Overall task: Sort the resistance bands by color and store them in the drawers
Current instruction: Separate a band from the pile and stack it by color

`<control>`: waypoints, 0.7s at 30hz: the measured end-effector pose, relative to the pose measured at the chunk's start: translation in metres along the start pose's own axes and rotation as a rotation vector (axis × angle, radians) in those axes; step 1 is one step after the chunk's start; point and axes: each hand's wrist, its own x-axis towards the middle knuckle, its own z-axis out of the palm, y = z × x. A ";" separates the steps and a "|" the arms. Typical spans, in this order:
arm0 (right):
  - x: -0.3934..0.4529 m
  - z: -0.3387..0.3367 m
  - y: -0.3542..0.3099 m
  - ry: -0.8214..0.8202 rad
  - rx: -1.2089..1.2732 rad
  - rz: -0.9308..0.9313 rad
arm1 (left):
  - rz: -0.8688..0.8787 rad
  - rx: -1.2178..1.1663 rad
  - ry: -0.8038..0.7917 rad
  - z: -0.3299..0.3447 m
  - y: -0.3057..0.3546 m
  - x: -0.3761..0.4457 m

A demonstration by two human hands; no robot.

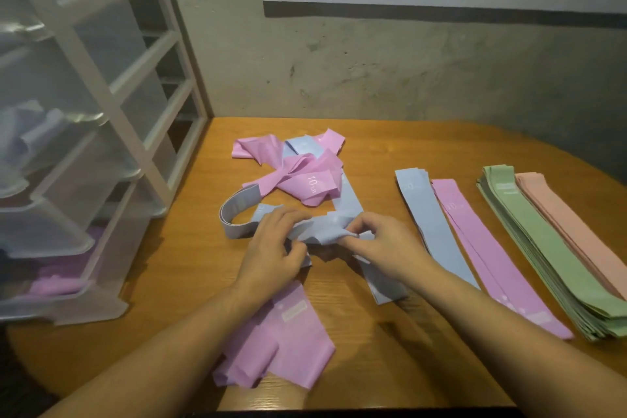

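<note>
Both hands work at the middle of the table point(176, 282), on a crumpled blue band point(317, 231). The left hand point(274, 248) has its fingers curled over the band from the left side, and the right hand point(380, 241) pinches a fold of the same band between thumb and fingertips. This band runs left into an open loop point(230, 217) that lies on the wood. Behind the hands is a mixed pile point(298, 170) of pink bands with some blue among them, and under the left forearm lie more pink bands point(288, 343). To the right, four flat stacks lie side by side: blue point(431, 224), pink point(488, 261), green point(549, 258) and peach point(563, 224). At the left stands the drawer unit point(68, 132); its lowest drawer point(61, 295) is pulled out and holds pink bands, and a higher drawer point(30, 146) shows something pale blue through its cloudy front.
</note>
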 end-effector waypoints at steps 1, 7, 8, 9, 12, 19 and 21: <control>0.001 -0.002 -0.001 0.006 0.031 -0.008 | 0.018 0.012 -0.020 -0.002 0.003 0.001; 0.003 -0.015 -0.014 -0.051 0.327 -0.041 | 0.052 -0.010 -0.024 -0.010 0.014 0.016; 0.001 -0.017 -0.017 -0.050 0.353 -0.053 | 0.041 -0.029 -0.014 -0.011 0.013 0.019; -0.001 -0.019 -0.020 -0.046 0.364 -0.066 | 0.026 -0.055 -0.005 -0.012 0.013 0.021; -0.006 -0.025 -0.022 -0.035 0.316 -0.094 | -0.028 -0.129 0.013 -0.013 0.015 0.024; -0.023 -0.049 -0.019 -0.048 0.251 -0.140 | -0.049 -0.128 0.013 -0.010 0.030 0.029; -0.028 -0.056 -0.016 -0.040 0.248 -0.143 | -0.035 -0.095 -0.003 -0.009 0.032 0.030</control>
